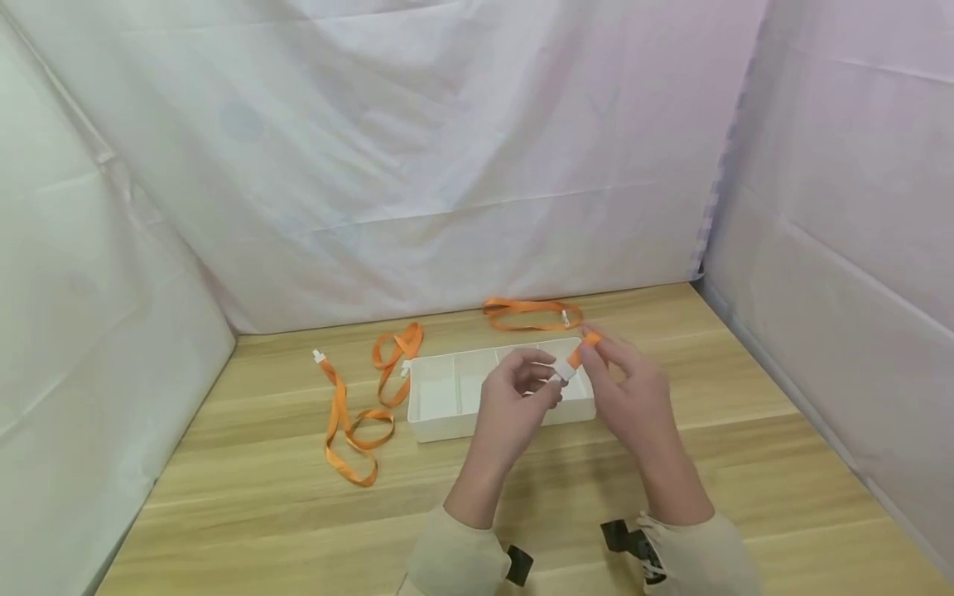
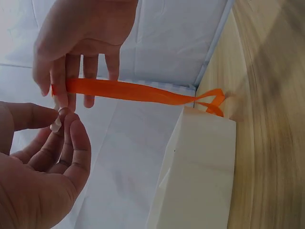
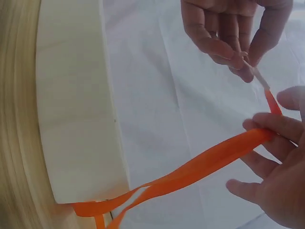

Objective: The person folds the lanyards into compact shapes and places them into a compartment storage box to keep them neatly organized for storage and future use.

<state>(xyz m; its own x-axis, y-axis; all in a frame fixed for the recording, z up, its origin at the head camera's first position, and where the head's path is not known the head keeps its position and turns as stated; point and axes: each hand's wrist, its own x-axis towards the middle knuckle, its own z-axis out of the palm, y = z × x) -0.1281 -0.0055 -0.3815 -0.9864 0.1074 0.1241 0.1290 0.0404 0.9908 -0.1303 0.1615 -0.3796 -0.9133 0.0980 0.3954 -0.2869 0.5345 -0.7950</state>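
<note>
White sheeting is hung round a wooden table (image 1: 261,513), where an orange strap (image 3: 205,164) is held above a white divided tray (image 1: 447,426): its white clip (image 1: 562,371) is pinched by the left hand (image 1: 514,410), the band by the right hand (image 1: 633,397). Strap judged light, limp and slippery, best gripped at the stiff clip. Tray compartments appear empty; two more straps (image 1: 358,414) are laid nearby.
</note>
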